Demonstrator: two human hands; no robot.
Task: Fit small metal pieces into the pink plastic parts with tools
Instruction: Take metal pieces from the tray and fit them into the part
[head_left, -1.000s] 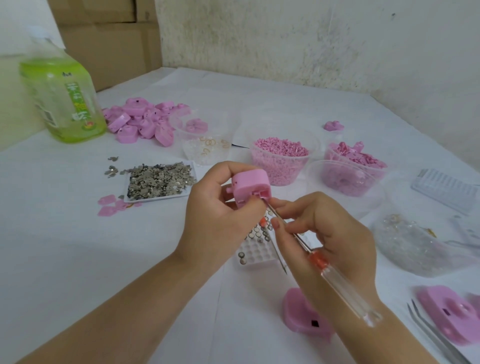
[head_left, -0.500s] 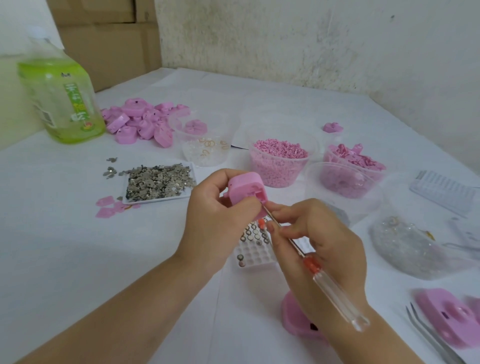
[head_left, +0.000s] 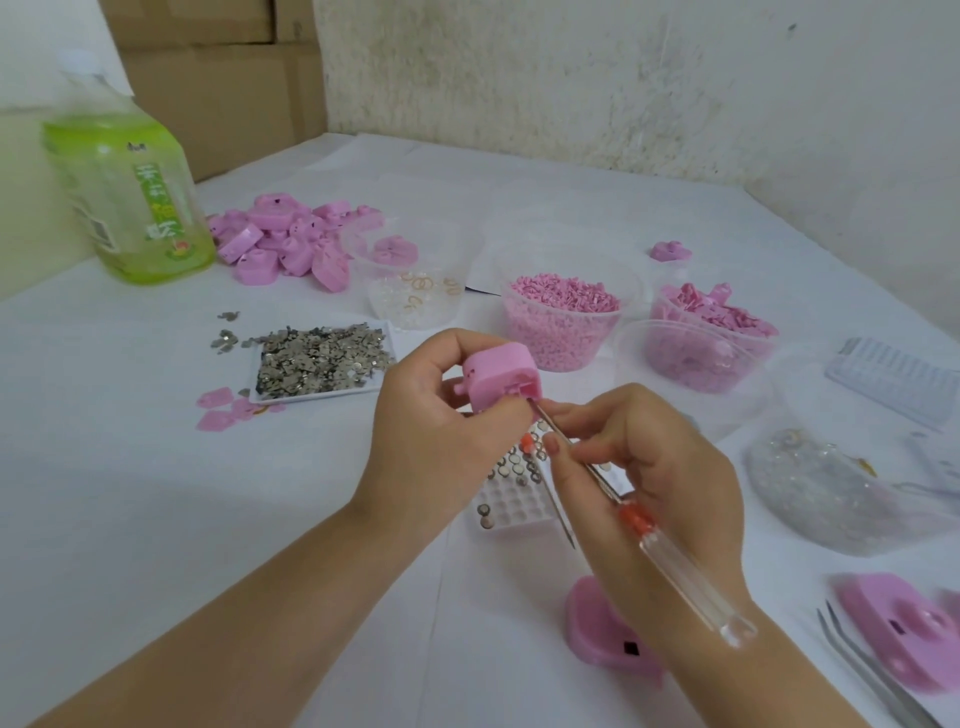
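Pink plastic part (head_left: 496, 379) is gripped in the curled fingers of the left hand (head_left: 436, 436), raised off the table. Screwdriver (head_left: 680, 571) is pinched by the right hand (head_left: 660, 467), tip set at the part's open slot. Metal pieces (head_left: 322, 358) are heaped left of the hands. Gridded tray (head_left: 509, 501) lies beneath them.

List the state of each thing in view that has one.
left hand: grips the pink part
right hand: holds the screwdriver
pink part: held in the air
screwdriver: tip at the part's opening
green bottle: upright
pellet tub: open, nearly full
tweezers: lying unused
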